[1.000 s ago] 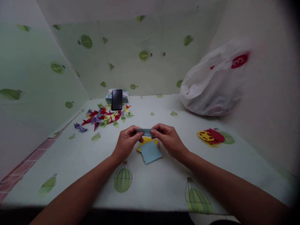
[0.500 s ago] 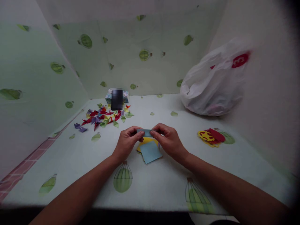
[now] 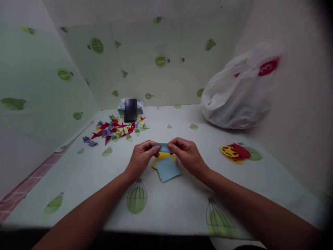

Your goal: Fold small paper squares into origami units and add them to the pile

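Observation:
A small folded strip of blue paper (image 3: pixel 163 148) is stretched between my two hands, just above the table. My left hand (image 3: pixel 142 156) pinches its left end between thumb and fingers. At the right end, my right hand (image 3: pixel 188 157) pinches it in the same way. Beneath and a little nearer to me lies a stack of square paper sheets, with a light blue sheet (image 3: pixel 168 168) on top and a yellow sheet (image 3: pixel 159 160) showing under it. The fingertips behind the strip are partly hidden.
Many folded paper pieces (image 3: pixel 114 131) in several colours lie at the back left. Behind them stand a tissue box (image 3: pixel 140 107) and a blurred dark object (image 3: pixel 130 111). Yellow and red cut-outs (image 3: pixel 234 152) lie on the right. A white plastic bag (image 3: pixel 234 97) leans by the right wall.
Both hands keep their pinch on the blue paper strip, which tilts slightly and shows a little more of its face. The whole view has shifted very slightly.

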Tool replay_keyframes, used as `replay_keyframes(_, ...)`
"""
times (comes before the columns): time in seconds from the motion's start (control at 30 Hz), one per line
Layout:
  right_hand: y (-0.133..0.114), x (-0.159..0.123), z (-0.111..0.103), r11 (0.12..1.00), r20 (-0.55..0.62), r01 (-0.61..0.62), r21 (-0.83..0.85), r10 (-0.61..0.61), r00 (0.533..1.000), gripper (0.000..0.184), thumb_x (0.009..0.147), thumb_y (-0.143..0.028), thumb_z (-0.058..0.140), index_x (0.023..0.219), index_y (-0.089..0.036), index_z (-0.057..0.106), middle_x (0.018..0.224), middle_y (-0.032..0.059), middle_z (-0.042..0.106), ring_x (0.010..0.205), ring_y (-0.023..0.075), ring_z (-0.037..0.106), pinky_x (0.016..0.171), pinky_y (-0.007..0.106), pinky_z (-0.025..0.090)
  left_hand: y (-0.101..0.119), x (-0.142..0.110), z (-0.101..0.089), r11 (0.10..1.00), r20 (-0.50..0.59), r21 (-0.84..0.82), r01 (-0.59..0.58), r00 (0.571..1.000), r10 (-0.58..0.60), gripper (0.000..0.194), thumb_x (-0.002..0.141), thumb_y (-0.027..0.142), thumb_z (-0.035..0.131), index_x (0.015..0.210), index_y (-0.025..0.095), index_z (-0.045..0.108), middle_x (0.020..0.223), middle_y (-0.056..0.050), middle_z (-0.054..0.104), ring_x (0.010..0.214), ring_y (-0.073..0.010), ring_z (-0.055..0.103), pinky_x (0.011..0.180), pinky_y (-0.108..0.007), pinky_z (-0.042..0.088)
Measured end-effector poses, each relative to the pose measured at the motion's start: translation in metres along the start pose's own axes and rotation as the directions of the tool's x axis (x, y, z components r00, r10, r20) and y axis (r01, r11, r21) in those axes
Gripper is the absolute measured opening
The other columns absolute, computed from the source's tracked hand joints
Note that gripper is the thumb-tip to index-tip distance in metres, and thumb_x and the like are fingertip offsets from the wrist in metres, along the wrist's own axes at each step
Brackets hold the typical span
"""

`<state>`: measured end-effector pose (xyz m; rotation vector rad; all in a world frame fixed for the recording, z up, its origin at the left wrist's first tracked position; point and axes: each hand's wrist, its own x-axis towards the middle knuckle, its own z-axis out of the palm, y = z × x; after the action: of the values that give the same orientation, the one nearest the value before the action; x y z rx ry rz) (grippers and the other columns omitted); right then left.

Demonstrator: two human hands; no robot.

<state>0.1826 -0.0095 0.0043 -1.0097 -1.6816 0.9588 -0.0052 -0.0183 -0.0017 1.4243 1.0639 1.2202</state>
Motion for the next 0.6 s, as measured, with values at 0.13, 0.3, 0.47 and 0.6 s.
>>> replay_keyframes(0.13,0.0004,-0.0004,0.0001,1.0,-0.017,0.009,-0.012,-0.01,1.0,0.021,0.086,-0.033,0.06,0.074,-0.017,0.065,0.068,0.0007,0.058,0.066,0.0138,0.05,0.062,0.027,0.038,-0.0018,-0.0002,-0.0004,1.0,0.005,-0.003,0.002,1.0,-0.001,0.02,0.083,0.034,0.071,0.079,0.015,0.07,0.066,0.0,0.063,0.066,-0.0123,0.055,0.069,-0.026,0.044)
replay_keyframes(0.3,-0.0023,-0.0016,-0.0002,0.995,-0.042,0.051,-0.087,-0.055,0.998,0.019,0.086,-0.03,0.059,0.073,-0.017,0.064,0.067,0.0005,0.059,0.065,0.0132,0.05,0.061,0.026,0.037,-0.0029,0.0004,-0.0016,1.0,0.025,0.009,0.014,1.0,-0.014,0.021,0.081,0.036,0.073,0.079,0.016,0.07,0.07,0.0,0.063,0.068,-0.0127,0.055,0.068,-0.026,0.043)
replay_keyframes(0.47,-0.0047,-0.0017,0.0001,0.976,-0.003,0.141,-0.166,-0.144,0.99,0.018,0.085,-0.026,0.059,0.069,-0.017,0.062,0.067,0.0003,0.06,0.063,0.0128,0.051,0.062,0.026,0.037,0.0023,-0.0002,-0.0012,0.987,0.065,0.16,-0.027,0.998,0.017,0.021,0.081,0.038,0.073,0.08,0.017,0.071,0.073,0.0,0.064,0.069,-0.0133,0.053,0.065,-0.026,0.04)
replay_keyframes(0.6,-0.004,-0.002,0.0011,0.982,0.02,0.112,-0.15,-0.11,0.994,0.019,0.086,-0.027,0.059,0.069,-0.018,0.061,0.065,0.0001,0.06,0.062,0.0129,0.051,0.061,0.026,0.037,0.0059,-0.0012,-0.0008,0.969,0.057,0.236,-0.076,0.996,0.065,0.022,0.082,0.038,0.07,0.075,0.017,0.07,0.071,0.0,0.061,0.068,-0.0135,0.051,0.064,-0.026,0.038)
